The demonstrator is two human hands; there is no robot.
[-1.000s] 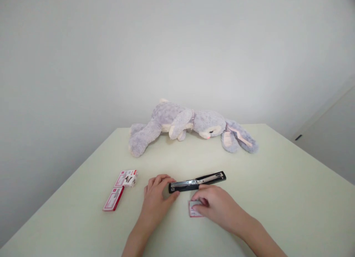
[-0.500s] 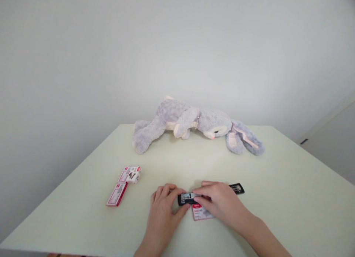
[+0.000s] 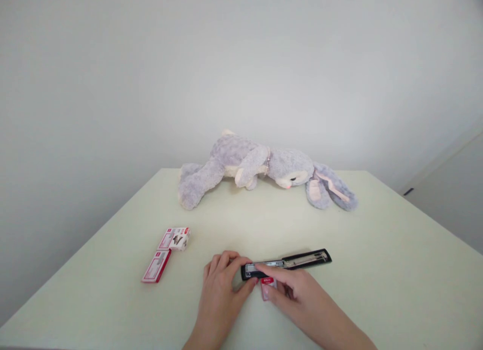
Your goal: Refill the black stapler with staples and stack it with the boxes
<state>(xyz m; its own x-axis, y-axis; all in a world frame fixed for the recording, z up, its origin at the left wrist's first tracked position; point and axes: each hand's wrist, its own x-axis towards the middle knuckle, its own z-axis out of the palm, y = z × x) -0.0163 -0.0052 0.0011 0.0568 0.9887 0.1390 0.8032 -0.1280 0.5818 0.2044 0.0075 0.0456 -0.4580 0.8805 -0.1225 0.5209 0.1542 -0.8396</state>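
A black stapler [image 3: 307, 260] lies unfolded on the table, its metal channel facing up and its two halves stretched out in line. My left hand [image 3: 222, 292] grips its left end between thumb and fingers. Over the near side of the stapler is my right hand [image 3: 302, 294], thumb and index finger apart. The index fingertip touches the channel near the left end. Below the stapler lies a red and white staple box [image 3: 268, 281], mostly covered by my right hand, with the thumb over its front. The right hand's other fingers are curled and partly hidden.
To the left, a red and white box [image 3: 156, 267] lies against a white box with a stapler picture [image 3: 177, 238]. A grey plush rabbit [image 3: 241, 161] lies on its side along the back of the pale table [image 3: 113, 289], near the wall.
My right hand has moved down and slightly left from the stapler's middle, baring its channel and right half. The thumb now covers part of the staple box. My left hand keeps its hold.
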